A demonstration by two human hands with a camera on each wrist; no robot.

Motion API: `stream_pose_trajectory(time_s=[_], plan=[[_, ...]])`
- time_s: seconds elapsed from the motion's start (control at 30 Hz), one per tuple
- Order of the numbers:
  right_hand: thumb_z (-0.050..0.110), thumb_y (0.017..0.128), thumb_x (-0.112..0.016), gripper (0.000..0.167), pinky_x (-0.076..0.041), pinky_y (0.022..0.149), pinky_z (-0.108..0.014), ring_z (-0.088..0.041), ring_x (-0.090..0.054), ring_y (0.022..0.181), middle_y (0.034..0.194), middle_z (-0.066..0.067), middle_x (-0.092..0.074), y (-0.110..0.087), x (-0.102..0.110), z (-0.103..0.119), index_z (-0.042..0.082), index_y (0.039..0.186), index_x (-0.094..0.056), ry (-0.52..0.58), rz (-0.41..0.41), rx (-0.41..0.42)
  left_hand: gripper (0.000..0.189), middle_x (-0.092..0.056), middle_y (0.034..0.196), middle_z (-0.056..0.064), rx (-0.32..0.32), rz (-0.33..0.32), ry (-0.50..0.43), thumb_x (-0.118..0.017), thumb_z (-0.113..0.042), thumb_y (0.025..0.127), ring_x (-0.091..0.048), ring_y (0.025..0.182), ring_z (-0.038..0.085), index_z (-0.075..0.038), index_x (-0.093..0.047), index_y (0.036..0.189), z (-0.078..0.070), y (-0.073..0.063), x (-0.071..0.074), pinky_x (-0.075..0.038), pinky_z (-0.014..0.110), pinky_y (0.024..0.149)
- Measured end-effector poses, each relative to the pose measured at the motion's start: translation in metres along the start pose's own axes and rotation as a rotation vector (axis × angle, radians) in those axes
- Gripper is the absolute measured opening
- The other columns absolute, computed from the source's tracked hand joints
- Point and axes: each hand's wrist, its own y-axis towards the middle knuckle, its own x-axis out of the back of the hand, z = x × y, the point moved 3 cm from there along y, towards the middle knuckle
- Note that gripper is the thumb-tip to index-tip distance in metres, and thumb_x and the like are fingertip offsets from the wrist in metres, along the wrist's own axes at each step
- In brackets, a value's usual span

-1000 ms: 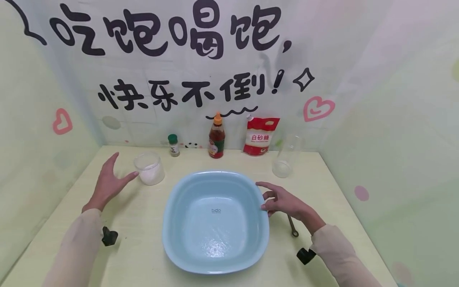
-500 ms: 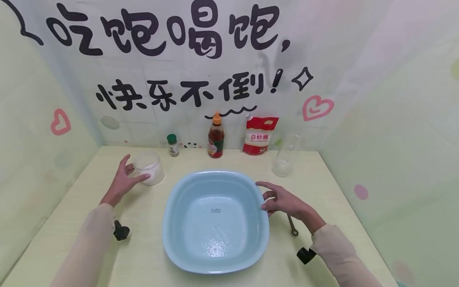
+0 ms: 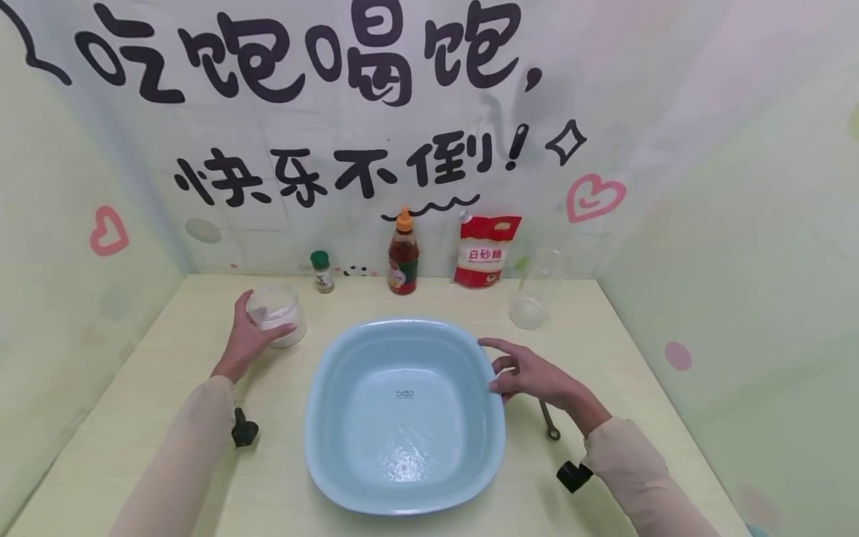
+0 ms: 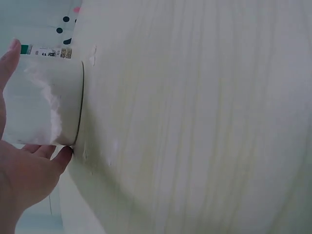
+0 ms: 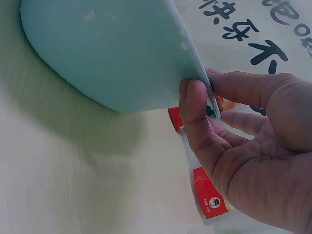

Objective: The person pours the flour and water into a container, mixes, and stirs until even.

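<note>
My left hand (image 3: 245, 343) is at the back left of the table, thumb and fingers curled round a clear jar (image 3: 288, 309) with white powder in it. In the left wrist view the jar (image 4: 39, 107) appears sideways, its base at the table surface. A light-blue plastic basin (image 3: 314, 403) with wet-looking glints on its floor sits at the centre. At the basin's right edge my right hand (image 3: 533, 373) pinches the rim between thumb and fingers. The right wrist view shows the thumb on one side of the basin wall (image 5: 107, 53) and a bent finger on the other.
Along the back stand a green-capped shaker (image 3: 323, 273), a sauce bottle (image 3: 403, 261), a red and white sugar pouch (image 3: 485, 253) and a tall clear container (image 3: 530, 298). A dark-handled tool (image 3: 552, 429) lies partly hidden under the right forearm. Walls border the table.
My left hand has moved right from beside the jar and closed its fingers round it. The right hand stays on the basin rim. The head view has shifted slightly.
</note>
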Motion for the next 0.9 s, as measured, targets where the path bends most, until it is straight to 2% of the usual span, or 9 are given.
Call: stream_pose_trajectory(time_s=[0.17,0.27,0.43,0.63,0.77,0.9], plan=[[0.012,0.092,-0.069,0.076,-0.060,0.081,-0.042,-0.027,-0.069,0.088,0.114,-0.021,-0.065,0.000,0.002,0.002,0.011,0.156,-0.028,-0.006,0.006,0.008,0.120,-0.024,0.158,0.027,-0.031,-0.091,-0.034,-0.086,-0.035,0.078,-0.026,0.144,0.046,-0.020,0.002,0.159,-0.003,0.003,-0.003,-0.023,0.063,0.118],[0.012,0.093,-0.068,0.075,-0.060,0.080,-0.040,-0.026,-0.069,0.089,0.114,-0.020,-0.065,0.001,0.002,0.004,0.011,0.156,-0.028,-0.004,0.014,0.015,0.116,-0.026,0.158,0.024,-0.030,-0.138,-0.051,-0.086,-0.032,0.078,-0.028,0.145,0.043,-0.019,-0.004,0.159,-0.005,0.003,-0.004,-0.024,0.060,0.119],[0.012,0.093,-0.068,0.075,-0.060,0.080,-0.040,-0.026,-0.069,0.088,0.113,-0.019,-0.066,0.001,0.002,0.004,0.011,0.156,-0.029,0.002,0.016,0.012,0.112,-0.026,0.160,0.022,-0.012,-0.170,-0.043,-0.084,-0.035,0.080,-0.028,0.146,0.041,-0.016,-0.007,0.159,-0.006,0.001,-0.006,-0.026,0.058,0.120],[0.012,0.093,-0.068,0.075,-0.060,0.080,-0.039,-0.026,-0.069,0.088,0.111,-0.017,-0.067,0.002,0.001,0.003,0.012,0.156,-0.029,0.004,0.017,-0.001,0.108,-0.028,0.159,0.021,-0.016,-0.189,-0.043,-0.084,-0.029,0.080,-0.031,0.144,0.041,-0.015,-0.011,0.158,-0.008,-0.001,-0.004,-0.028,0.057,0.119],[0.012,0.092,-0.068,0.075,-0.060,0.080,-0.040,-0.026,-0.069,0.088,0.110,-0.017,-0.067,0.001,0.002,0.002,0.012,0.156,-0.029,0.000,0.008,-0.001,0.107,-0.032,0.156,0.023,-0.075,-0.174,-0.035,-0.084,-0.028,0.080,-0.035,0.140,0.042,-0.016,-0.011,0.158,-0.021,-0.002,-0.003,-0.030,0.059,0.117],[0.012,0.092,-0.069,0.075,-0.060,0.080,-0.039,-0.026,-0.069,0.088,0.109,-0.016,-0.067,0.000,0.002,0.000,0.011,0.156,-0.029,0.006,0.007,-0.008,0.108,-0.036,0.153,0.025,-0.176,-0.153,0.039,-0.086,-0.024,0.077,-0.037,0.137,0.045,-0.013,-0.014,0.156,-0.041,-0.006,-0.001,-0.033,0.063,0.112]])
